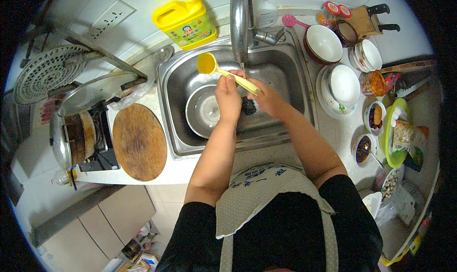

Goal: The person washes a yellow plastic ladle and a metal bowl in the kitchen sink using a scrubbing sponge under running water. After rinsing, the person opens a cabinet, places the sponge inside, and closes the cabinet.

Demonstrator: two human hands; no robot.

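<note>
Both hands are over the stainless steel sink [285, 72], under the faucet [240, 25]. A yellow dish brush [228, 73] with a round bristle head pointing up and left lies between them. My left hand [228, 97] grips its handle near the head, while my right hand [266, 97] holds the handle's lower end. A thin stream of water falls from the spout by the fingers. Below my left hand a metal basin [200, 111] with some water in it stands in the sink's left part. A dark mesh scourer or drain strainer [248, 106] shows partly behind my right hand.
A yellow detergent jug [185, 22] stands behind the sink. To the left are a round wooden cutting board [139, 142] and a lidded pan [68, 139]. Stacked bowls [324, 43], a knife block [360, 22], food bowls and a green tray [392, 136] crowd the right counter.
</note>
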